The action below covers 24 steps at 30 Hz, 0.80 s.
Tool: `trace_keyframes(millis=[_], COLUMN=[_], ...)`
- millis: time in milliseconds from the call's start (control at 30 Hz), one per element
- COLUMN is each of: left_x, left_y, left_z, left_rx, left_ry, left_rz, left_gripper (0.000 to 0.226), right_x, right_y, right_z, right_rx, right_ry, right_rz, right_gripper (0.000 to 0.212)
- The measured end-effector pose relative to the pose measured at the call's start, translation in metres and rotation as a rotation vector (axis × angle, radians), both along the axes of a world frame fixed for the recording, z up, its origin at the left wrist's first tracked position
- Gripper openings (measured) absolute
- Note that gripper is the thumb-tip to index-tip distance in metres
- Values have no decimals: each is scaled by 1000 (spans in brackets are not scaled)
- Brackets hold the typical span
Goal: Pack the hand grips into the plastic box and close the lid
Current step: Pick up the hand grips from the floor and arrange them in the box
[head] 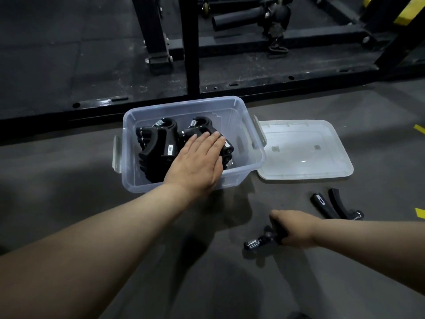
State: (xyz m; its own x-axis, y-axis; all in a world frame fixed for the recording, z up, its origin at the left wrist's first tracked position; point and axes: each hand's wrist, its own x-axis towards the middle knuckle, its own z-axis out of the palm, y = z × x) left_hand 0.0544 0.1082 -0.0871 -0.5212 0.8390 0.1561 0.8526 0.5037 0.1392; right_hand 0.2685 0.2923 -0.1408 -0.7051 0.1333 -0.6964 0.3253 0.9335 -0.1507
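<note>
Looks mostly done to me: black spring-loaded hand grips (156, 146) fill the clear plastic box (184, 104) on the floor, left hand (195, 162) pressing flat on them, right hand (292, 229) wrapped round one more grip (264, 239), a last loose grip (333, 203) lying near right, and the translucent plastic lid (305, 150) still off, just right of the box.
</note>
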Motion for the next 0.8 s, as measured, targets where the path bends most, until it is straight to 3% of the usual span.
trace_keyframes(millis=[67, 133, 367, 467, 533, 633, 800], left_x=[0, -1, -15, -12, -11, -11, -11], left_y=[0, -1, -9, -9, -9, -8, -9], left_z=[2, 6, 7, 4, 3, 3, 3], left_rx=[21, 36, -56, -65, -69, -66, -51], left_ry=[-27, -51, -18, 10, 18, 11, 4], left_rz=[-3, 10, 37, 25, 22, 30, 35], left_gripper=[60, 64, 68, 63, 62, 60, 60], right_x=[1, 2, -29, -62, -84, -118, -162], right_y=[5, 11, 28, 31, 28, 16, -7], right_z=[6, 9, 37, 74, 99, 126, 128], right_rx=[-35, -59, -49, -146, -231, -318, -522], right_ry=[-5, 45, 678, 1000, 1112, 1067, 643], right_rz=[17, -97, -977, -1002, -942, -803, -805], right_gripper=[36, 36, 29, 29, 25, 23, 19])
